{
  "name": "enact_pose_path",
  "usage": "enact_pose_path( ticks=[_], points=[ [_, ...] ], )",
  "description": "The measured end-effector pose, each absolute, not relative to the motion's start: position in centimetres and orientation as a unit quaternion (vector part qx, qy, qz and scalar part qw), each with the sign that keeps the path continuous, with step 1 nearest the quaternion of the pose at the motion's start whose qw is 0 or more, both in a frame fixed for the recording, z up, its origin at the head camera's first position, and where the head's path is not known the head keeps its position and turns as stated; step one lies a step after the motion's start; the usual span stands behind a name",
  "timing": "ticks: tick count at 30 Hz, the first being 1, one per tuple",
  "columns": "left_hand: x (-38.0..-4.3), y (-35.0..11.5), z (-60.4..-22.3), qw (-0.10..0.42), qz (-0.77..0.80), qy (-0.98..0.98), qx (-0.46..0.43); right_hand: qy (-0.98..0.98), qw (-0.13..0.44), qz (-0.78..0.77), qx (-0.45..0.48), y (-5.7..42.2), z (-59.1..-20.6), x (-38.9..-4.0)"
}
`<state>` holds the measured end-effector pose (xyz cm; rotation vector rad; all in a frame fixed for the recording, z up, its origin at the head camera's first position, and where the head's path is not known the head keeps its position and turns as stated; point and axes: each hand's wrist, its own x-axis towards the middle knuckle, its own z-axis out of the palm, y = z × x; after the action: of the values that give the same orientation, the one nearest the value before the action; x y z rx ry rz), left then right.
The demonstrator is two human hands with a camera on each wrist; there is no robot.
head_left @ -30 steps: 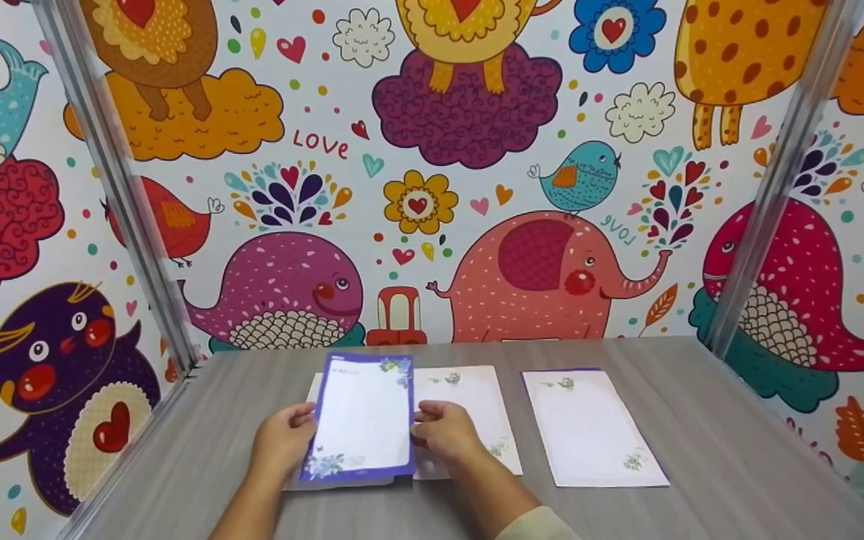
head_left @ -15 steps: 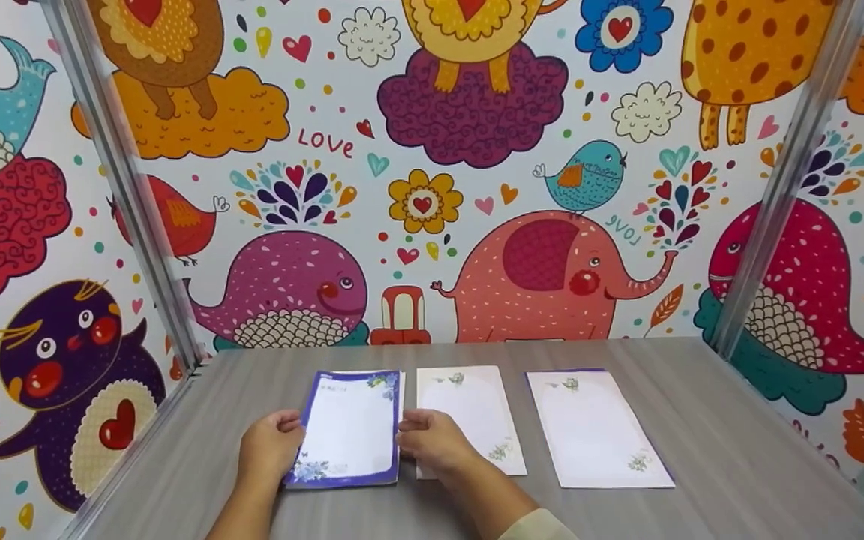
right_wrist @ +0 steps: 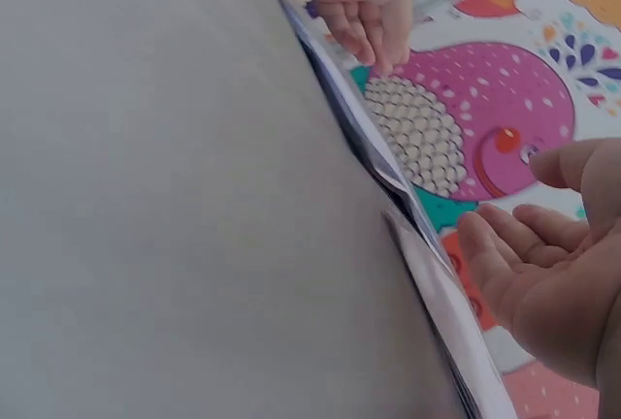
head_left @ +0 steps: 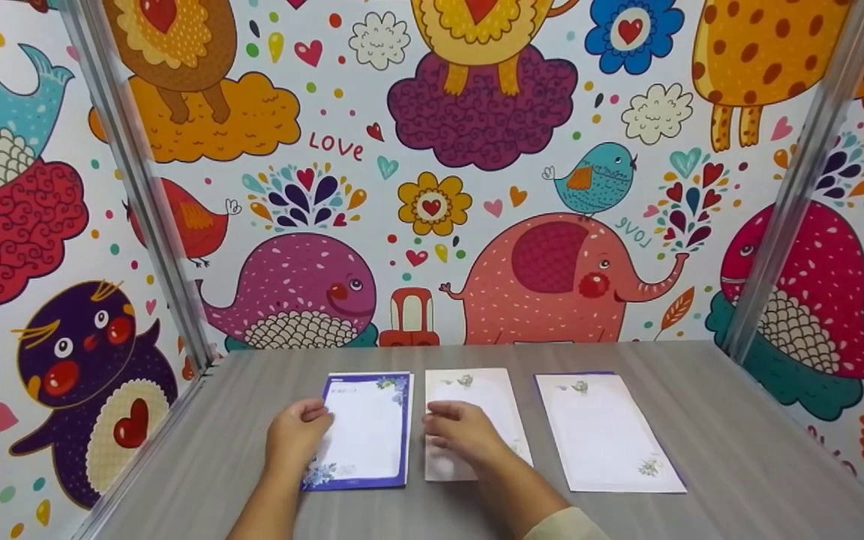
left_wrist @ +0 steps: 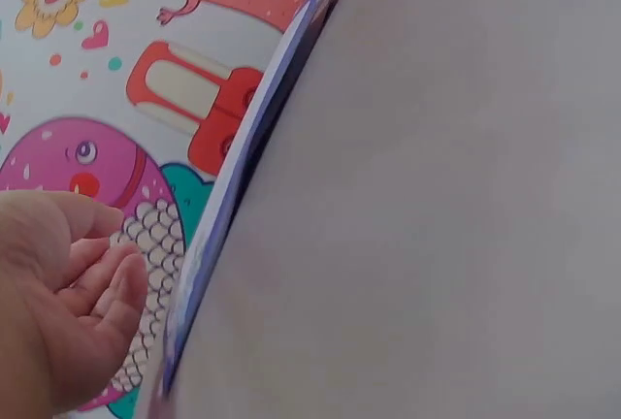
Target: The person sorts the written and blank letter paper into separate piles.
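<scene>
A purple-bordered sheet of floral stationery (head_left: pixel 366 435) lies on top of a stack at the left of the table. My left hand (head_left: pixel 295 439) hovers over its left edge; in the left wrist view that hand (left_wrist: pixel 78 303) holds nothing, its fingers loosely bent. Above the middle stack of cream floral stationery (head_left: pixel 469 382) is my right hand (head_left: pixel 466 435), hiding part of it. The right wrist view shows this hand (right_wrist: pixel 553 264) with relaxed fingers and nothing between them, apart from the paper edges.
To the right lies another cream floral stack (head_left: pixel 608 435), with purple paper showing under its edges. A grey wood-grain table (head_left: pixel 199 465) bears all three stacks. Printed cartoon walls (head_left: pixel 432 187) with metal corner posts (head_left: pixel 151 187) enclose it at the back and sides.
The purple-bordered sheet, earlier held up between both hands, came down onto the left stack and was lined up with it. Both hands have let go and lifted away.
</scene>
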<state>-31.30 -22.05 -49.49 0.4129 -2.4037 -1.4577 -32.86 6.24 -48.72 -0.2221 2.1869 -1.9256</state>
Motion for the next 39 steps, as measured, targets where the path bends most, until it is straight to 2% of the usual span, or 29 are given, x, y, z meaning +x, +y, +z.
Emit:
enact_pose_path(
  ticks=[9, 17, 25, 30, 34, 39],
  points=[
    [-32.9, -15.9, -49.2, 0.154, -0.552, -0.817, 0.068, 0.753, 0.079, -0.648, -0.085, 12.0, -48.6, -34.1],
    [-33.5, -10.5, -48.7, 0.124, -0.585, -0.801, 0.025, 0.777, 0.05, -0.625, -0.055, 17.1, -48.5, -34.6],
    [-33.7, -7.3, -48.7, 0.052, -0.589, -0.807, 0.0, 0.823, 0.043, -0.562, -0.064, 20.0, -48.7, -34.8],
    [-33.1, -7.5, -48.8, -0.01, -0.524, -0.851, -0.029, 0.868, 0.062, -0.48, -0.114, 20.1, -49.0, -34.7],
    [-32.8, -7.9, -49.2, -0.037, -0.476, -0.875, -0.076, 0.899, 0.064, -0.406, -0.151, 20.0, -49.4, -34.7],
    [-32.7, -8.1, -49.8, -0.07, -0.417, -0.9, -0.106, 0.916, 0.084, -0.362, -0.153, 19.9, -49.7, -34.6]
  ],
)
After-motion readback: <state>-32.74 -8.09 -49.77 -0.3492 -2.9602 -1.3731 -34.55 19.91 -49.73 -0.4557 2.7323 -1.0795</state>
